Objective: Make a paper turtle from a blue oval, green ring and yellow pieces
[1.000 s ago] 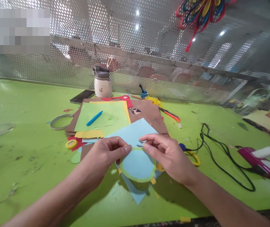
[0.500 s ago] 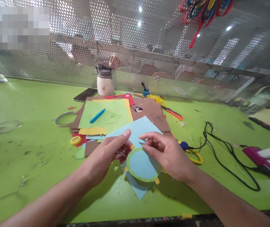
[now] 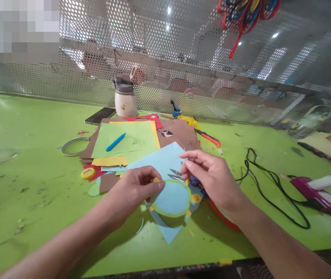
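Note:
My left hand (image 3: 142, 188) pinches the upper left edge of a round paper piece, a green ring (image 3: 169, 214) with light blue inside it. Several small yellow tabs (image 3: 196, 198) show around its rim. Whether the blue belongs to the piece or is the sheet beneath, I cannot tell. Under it lies a light blue paper sheet (image 3: 172, 157) with one corner toward me. At the piece's upper right, my right hand (image 3: 208, 178) has curled fingers around a pair of scissors, its index finger stretched forward. The scissors' blades (image 3: 176, 177) stick out, slightly apart; the hand hides most of the handles.
Behind lie stacked coloured papers with a blue pen (image 3: 115, 142) on top, and a white bottle (image 3: 125, 99). A tape ring (image 3: 75, 147) and yellow lid (image 3: 88, 173) are at left. A craft knife (image 3: 210, 138), black cord (image 3: 270, 182) and purple glue gun (image 3: 313, 193) are at right.
My left thumb has come down onto the ring's edge. My right hand has drawn away from the piece, and more of the scissors' blades shows. The view has shifted slightly right.

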Available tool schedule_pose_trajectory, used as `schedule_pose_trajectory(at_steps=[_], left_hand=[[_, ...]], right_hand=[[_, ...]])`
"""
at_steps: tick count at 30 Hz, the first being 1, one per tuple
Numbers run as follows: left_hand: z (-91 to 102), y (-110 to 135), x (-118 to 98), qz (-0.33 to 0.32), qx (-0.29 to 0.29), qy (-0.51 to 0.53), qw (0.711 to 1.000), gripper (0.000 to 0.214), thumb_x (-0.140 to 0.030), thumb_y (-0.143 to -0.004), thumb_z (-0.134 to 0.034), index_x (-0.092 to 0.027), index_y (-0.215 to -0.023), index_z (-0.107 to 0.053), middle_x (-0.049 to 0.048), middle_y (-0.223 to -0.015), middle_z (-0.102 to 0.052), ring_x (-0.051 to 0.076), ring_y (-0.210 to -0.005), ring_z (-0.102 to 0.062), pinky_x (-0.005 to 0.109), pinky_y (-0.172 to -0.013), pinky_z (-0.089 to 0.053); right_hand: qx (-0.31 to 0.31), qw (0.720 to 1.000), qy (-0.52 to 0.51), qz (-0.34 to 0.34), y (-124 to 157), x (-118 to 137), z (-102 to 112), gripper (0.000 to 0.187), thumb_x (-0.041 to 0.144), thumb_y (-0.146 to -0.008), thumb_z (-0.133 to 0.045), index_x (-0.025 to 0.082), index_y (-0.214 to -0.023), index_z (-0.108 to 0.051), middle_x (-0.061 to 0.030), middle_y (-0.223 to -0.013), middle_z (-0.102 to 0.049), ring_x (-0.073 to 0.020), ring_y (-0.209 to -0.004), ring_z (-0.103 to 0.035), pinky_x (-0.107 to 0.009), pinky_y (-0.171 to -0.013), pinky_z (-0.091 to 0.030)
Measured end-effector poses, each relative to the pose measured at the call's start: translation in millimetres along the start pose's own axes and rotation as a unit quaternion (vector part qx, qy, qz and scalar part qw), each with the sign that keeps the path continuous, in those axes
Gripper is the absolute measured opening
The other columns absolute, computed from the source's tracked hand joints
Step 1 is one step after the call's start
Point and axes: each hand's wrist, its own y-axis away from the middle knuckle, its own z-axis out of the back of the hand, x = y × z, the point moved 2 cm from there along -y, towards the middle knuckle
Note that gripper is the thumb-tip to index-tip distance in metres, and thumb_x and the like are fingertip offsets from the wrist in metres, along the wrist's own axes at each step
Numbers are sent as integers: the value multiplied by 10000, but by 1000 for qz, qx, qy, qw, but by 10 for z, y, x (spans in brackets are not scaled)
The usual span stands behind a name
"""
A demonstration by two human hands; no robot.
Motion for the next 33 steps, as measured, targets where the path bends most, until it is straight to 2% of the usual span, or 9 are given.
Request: schedule_pose_trajectory(at_steps=[3,5,8,10,13,16,22,28,33], left_hand=[[14,7,7,-5,-4,16,1000,243,-371,-710,-732,-168,-687,-600,-33,-590,-528,116,-574,-418,241,-550,-310],[31,15,13,-13,-6,21,1000,258,-389,-728,-734,-169,-705,-601,-30,-610,-536,119,-601,-418,243,-567,-303],[63,22,23,-15,0,27,1000,251,-396,-763,-716,-177,-732,-599,-32,-630,-536,119,-611,-408,249,-570,-293],[82,18,25,-14,6,26,1000,251,-398,-770,-713,-178,-731,-599,-31,-636,-534,120,-612,-407,252,-571,-294],[97,10,18,-13,10,30,999,249,-395,-761,-730,-178,-740,-609,-26,-643,-544,124,-623,-423,253,-578,-303],[95,19,6,-10,12,51,999,236,-375,-750,-752,-178,-755,-622,-29,-645,-557,117,-622,-429,241,-578,-310],[90,30,8,10,22,117,993,214,-344,-744,-768,-179,-756,-634,-39,-637,-542,99,-612,-418,212,-571,-318],[95,15,-5,22,5,134,991,254,-354,-697,-803,-169,-708,-629,-53,-586,-508,86,-564,-348,195,-519,-288],[92,22,18,21,-2,128,992,255,-371,-692,-805,-180,-727,-640,-51,-582,-517,91,-574,-373,197,-524,-290]], right_hand=[[-76,996,-26,42,-92,11,198,146,246,-871,-607,170,-978,-672,8,-715,-625,-117,-605,-592,-264,-591,-491],[-94,992,-48,64,-138,1,303,142,239,-885,-593,179,-992,-664,46,-646,-550,-89,-535,-498,-243,-525,-421],[-54,995,-62,48,-157,-6,341,167,280,-902,-585,176,-1010,-659,79,-560,-463,-77,-468,-398,-235,-464,-339],[-11,998,-47,29,-131,26,283,192,311,-876,-629,155,-974,-681,55,-578,-517,-86,-487,-450,-241,-478,-373],[77,997,-1,9,-59,111,116,258,334,-832,-682,151,-1015,-684,-23,-784,-645,-134,-670,-576,-277,-615,-474],[124,988,84,25,7,173,-36,322,310,-842,-663,172,-1132,-648,-20,-840,-638,-141,-722,-557,-276,-655,-465],[93,989,93,62,24,130,-116,252,234,-907,-548,168,-1125,-656,45,-674,-497,-94,-561,-411,-228,-526,-368],[67,996,35,39,-8,110,-43,363,415,-972,-446,146,-1119,-639,-6,-744,-567,-121,-624,-510,-255,-582,-430],[80,988,106,81,36,103,-48,322,354,-953,-524,135,-1174,-609,62,-654,-413,-92,-554,-396,-236,-524,-342]])
